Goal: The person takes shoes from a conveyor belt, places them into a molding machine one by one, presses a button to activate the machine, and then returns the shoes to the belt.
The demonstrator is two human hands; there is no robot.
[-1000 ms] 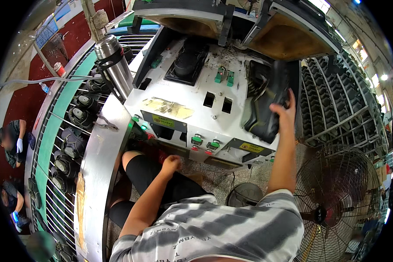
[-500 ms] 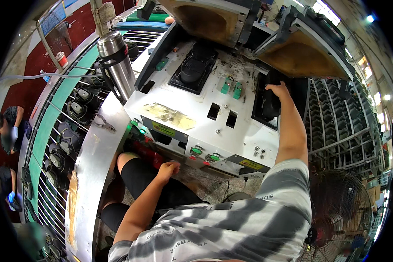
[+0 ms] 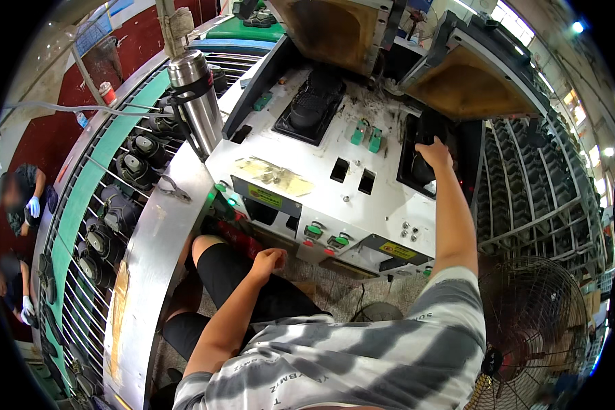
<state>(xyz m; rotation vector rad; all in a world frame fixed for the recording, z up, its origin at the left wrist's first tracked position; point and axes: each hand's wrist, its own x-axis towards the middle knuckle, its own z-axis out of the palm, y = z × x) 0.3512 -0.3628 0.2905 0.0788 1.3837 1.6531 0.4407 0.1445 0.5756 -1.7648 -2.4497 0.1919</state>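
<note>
My right hand (image 3: pixel 434 153) reaches into the right-hand bay of a white two-station press (image 3: pixel 307 160). Its fingers are closed on a black shoe (image 3: pixel 424 168) that lies in a black tray there; the grip is partly hidden by the hand itself. A similar black shoe-shaped piece (image 3: pixel 310 109) sits in the left bay's tray, with no hand on it. Over my thigh, clear of the press front, my left hand (image 3: pixel 269 264) is curled closed, and whether anything is inside it is hidden. Both press lids, the left lid (image 3: pixel 335 31) and right lid (image 3: pixel 471 85), stand raised.
Left of me, a metal ledge (image 3: pixel 154 253) carries pliers (image 3: pixel 173 189) and a steel flask (image 3: pixel 197 102). Beyond runs a roller conveyor with several black shoes (image 3: pixel 121 208). A rack of black soles (image 3: pixel 526 184) and a caged fan (image 3: pixel 533 321) stand right. Two people work at far left.
My right hand has come slightly toward me over the shoe, its fingers more bent. The left hand stays closed over my thigh. The whole view has shifted a little.
</note>
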